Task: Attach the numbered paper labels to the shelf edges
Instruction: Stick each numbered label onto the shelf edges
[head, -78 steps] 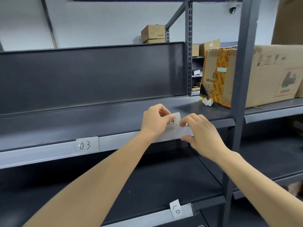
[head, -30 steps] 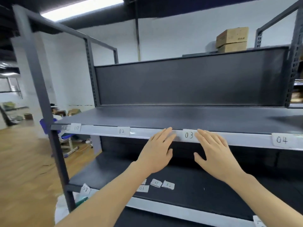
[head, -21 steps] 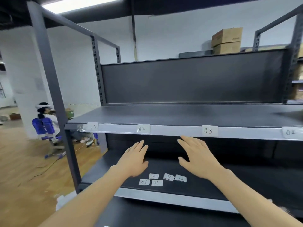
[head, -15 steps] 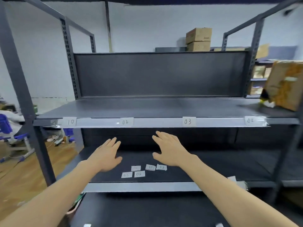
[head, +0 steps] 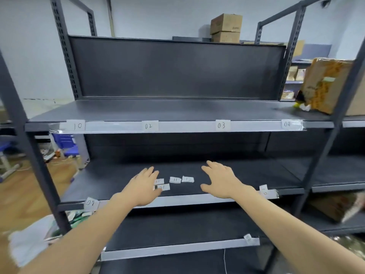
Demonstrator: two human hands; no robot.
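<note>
The shelf (head: 177, 109) is dark grey with a light grey front edge (head: 183, 126). The labels (head: 221, 125) on this edge are white with black numbers. The box (head: 324, 86) right of the shelf is brown with yellow tape.

We hold our left hand (head: 145, 186) and right hand (head: 221, 180) (both open, palms down) over loose paper labels (head: 174, 181) on the middle shelf (head: 246, 175).

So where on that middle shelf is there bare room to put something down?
Right of the right hand, the middle shelf is bare to the upright. It is also bare behind the loose labels. Between the hands, the labels crowd it.
</note>
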